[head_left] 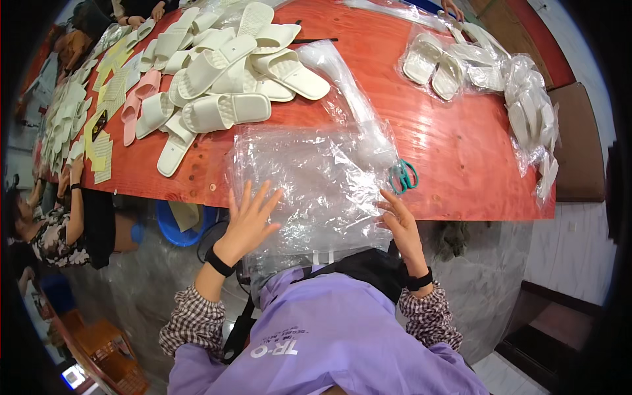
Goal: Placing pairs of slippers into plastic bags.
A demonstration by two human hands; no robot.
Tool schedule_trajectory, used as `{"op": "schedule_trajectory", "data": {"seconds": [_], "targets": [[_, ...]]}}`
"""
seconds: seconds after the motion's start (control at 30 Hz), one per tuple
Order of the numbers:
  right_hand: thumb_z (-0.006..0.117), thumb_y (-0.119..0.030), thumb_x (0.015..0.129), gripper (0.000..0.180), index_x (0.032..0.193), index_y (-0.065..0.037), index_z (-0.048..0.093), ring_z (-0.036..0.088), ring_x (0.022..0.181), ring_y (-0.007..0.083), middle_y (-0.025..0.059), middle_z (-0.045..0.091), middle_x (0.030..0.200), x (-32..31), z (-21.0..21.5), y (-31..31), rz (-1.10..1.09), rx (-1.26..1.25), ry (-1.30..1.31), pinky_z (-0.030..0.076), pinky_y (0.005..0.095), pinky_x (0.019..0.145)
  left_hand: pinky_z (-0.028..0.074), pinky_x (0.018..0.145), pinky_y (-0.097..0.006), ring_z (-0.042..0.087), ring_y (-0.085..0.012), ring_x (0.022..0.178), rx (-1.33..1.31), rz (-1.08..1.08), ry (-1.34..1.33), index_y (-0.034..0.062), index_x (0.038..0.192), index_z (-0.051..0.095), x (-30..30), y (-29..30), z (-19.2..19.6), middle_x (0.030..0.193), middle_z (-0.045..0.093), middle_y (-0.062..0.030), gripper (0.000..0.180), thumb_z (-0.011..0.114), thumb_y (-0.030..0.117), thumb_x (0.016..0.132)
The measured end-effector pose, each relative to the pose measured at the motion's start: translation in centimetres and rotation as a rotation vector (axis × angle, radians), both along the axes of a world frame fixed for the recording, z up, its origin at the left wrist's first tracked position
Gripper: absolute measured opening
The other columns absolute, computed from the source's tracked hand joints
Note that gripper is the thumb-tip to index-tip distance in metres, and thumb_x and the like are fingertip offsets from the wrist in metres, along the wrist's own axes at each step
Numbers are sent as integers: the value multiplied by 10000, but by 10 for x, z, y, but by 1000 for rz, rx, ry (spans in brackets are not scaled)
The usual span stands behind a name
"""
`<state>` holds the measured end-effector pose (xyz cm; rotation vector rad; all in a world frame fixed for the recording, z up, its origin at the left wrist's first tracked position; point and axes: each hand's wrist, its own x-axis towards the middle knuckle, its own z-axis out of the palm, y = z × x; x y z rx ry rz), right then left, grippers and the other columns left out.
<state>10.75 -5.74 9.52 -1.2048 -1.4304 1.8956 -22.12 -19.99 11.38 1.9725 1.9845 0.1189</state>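
Observation:
Clear plastic bags point(296, 178) lie in a flat stack at the table's front edge, partly hanging over it. My left hand point(249, 220) rests on the stack's left side with its fingers spread. At the right side, my right hand point(399, 220) has its fingers apart, touching or just above the plastic; neither hand holds anything. Teal-handled scissors point(404, 176) lie just beyond my right hand, their blades hidden under plastic. Behind the bags is a heap of cream slippers point(227, 112). A long bundle of clear plastic point(345, 92) stretches back from the stack.
Bagged slippers point(447, 66) lie at the right of the red table point(461, 158). Pink slippers point(137, 105) and yellow sheets point(100, 145) are on the left. A blue basin point(174, 227) stands below the edge. A cardboard box point(579, 145) is at right. Co-workers sit around the table.

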Motion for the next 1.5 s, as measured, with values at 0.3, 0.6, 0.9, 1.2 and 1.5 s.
{"op": "schedule_trajectory", "data": {"seconds": [0.3,0.6,0.9,1.2,1.5], "targets": [[442,189,760,753,1450,-113,446,637,766,137,174,314,1550,-35,40,-9,289,435,-116,530,259,729,230,1162,-448,291,-364,1417,278,11,-388,74,1485,341,-15,84,67,1504,364,-185,687,652,201,886],[472,139,797,723,1474,-105,405,641,769,143,155,339,1545,-32,39,-15,366,402,-77,512,265,718,482,856,-352,631,-253,968,-120,-83,-537,32,1429,402,-13,217,18,1051,650,-163,572,604,281,955],[559,-8,903,641,1499,-93,339,656,802,135,157,510,1422,-5,8,-13,215,219,-230,498,273,719,389,1018,-461,459,-371,1184,599,-21,-246,63,1319,520,42,179,-15,1265,498,-172,547,673,68,793],[528,-67,962,528,1472,-94,394,657,935,180,179,633,1232,8,36,36,130,569,-333,520,312,810,116,1175,-567,126,-411,1460,252,-108,-177,139,1532,248,90,108,-72,1591,162,-168,779,606,426,902],[683,-46,739,623,1338,-126,533,512,1194,393,195,495,1352,-33,-21,135,403,1080,-612,455,444,974,76,1160,-613,82,-416,1472,181,-199,-181,223,1546,218,87,115,-81,1612,100,-145,866,656,489,848]]}}
